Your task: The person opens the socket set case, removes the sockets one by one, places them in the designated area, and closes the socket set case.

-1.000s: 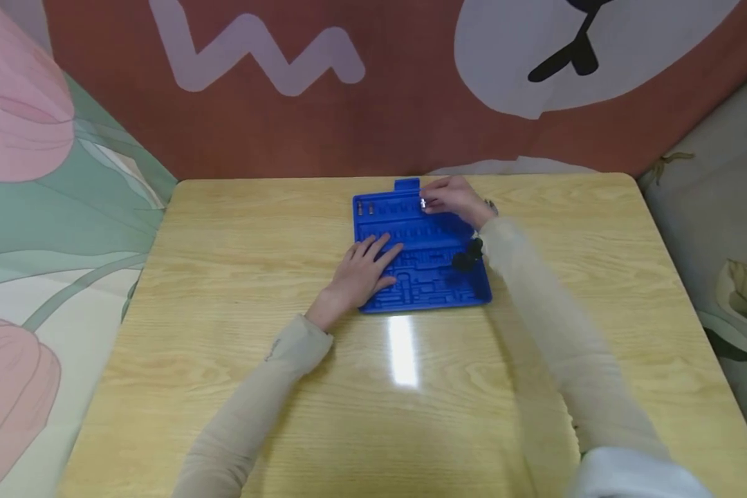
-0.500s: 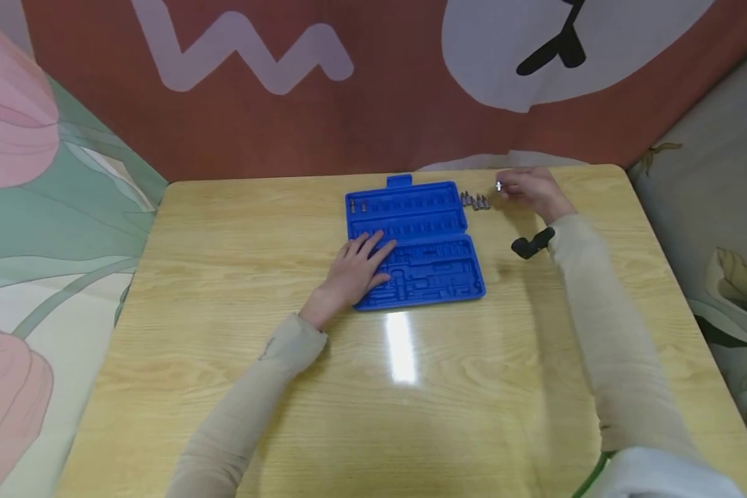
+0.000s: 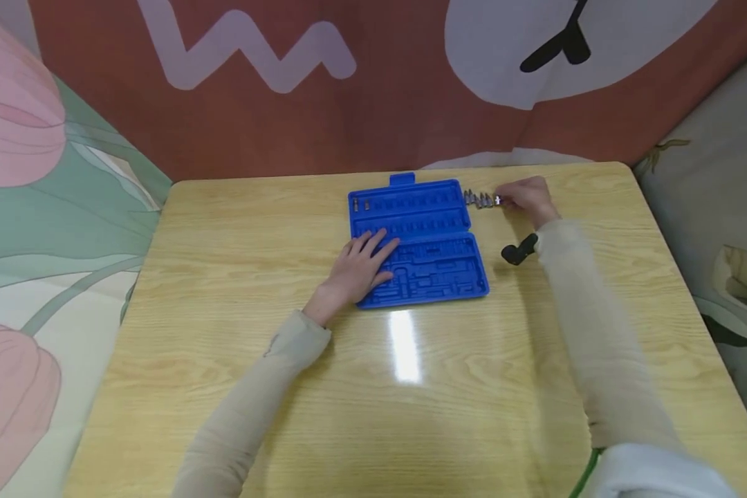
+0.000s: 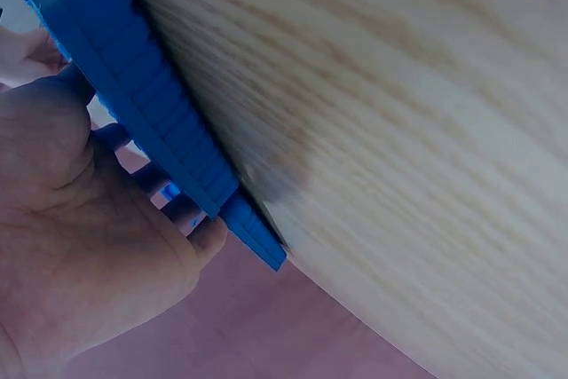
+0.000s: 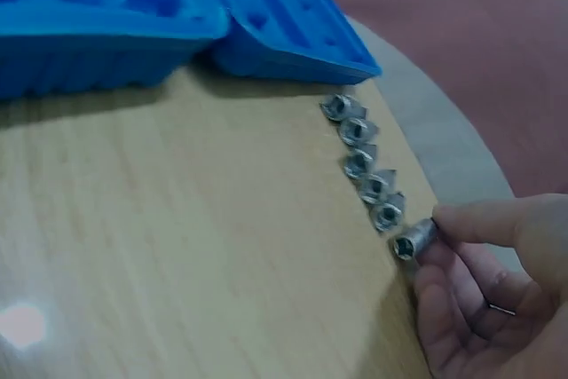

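Your left hand (image 3: 357, 266) lies over the left edge of the blue case (image 3: 436, 270), its fingers extended and spread rather than wrapped around anything, probably so that the light, open shell does not slide on the wooden table (image 3: 274, 235). Your right hand (image 3: 529, 197), out to the right of the case's far half, pinches one metal socket (image 5: 414, 240) between thumb and fingers, a grip that seems to suit so small a part and keeps its square-holed end exposed. That socket is at the outer end of a row of sockets (image 5: 358, 163) running away from the case's right side; their holed ends face the same general way, perhaps so each is easy to see and pick up. Whether the pinched one touches the table, you cannot tell. Two small pieces (image 3: 362, 205) sit upright-looking at the far-left end inside the case, likely kept apart by its moulded slots.
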A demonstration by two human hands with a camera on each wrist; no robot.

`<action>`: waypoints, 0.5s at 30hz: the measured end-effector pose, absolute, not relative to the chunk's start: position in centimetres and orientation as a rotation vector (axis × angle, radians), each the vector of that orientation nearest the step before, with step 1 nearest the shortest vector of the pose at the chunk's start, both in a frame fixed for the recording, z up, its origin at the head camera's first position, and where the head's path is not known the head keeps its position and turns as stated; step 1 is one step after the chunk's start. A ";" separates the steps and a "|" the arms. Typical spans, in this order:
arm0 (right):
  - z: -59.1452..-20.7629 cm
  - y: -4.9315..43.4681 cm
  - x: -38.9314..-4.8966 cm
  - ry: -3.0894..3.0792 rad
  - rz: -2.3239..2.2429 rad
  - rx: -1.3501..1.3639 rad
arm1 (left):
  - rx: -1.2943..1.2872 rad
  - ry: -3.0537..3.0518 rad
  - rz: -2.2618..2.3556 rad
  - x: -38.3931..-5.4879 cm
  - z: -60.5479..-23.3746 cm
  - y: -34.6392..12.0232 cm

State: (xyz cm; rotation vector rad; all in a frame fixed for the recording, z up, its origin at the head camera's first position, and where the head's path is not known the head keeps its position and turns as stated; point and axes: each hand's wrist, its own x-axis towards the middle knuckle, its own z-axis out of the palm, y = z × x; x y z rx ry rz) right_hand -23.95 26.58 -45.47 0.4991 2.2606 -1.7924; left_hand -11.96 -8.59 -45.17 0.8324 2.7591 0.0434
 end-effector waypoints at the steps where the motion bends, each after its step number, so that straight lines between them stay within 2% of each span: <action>1: -45.6 26.3 -24.0 2.287 -1.781 0.526 | 0.836 2.759 0.042 -12.0 -45.1 -8.6; 6: -45.9 25.9 -24.0 2.377 -1.717 0.620 | 0.835 2.745 0.043 -12.1 -44.8 -8.5; 15: -45.9 25.3 -23.6 2.529 -1.529 0.579 | 0.810 2.729 0.019 -11.9 -44.7 -8.4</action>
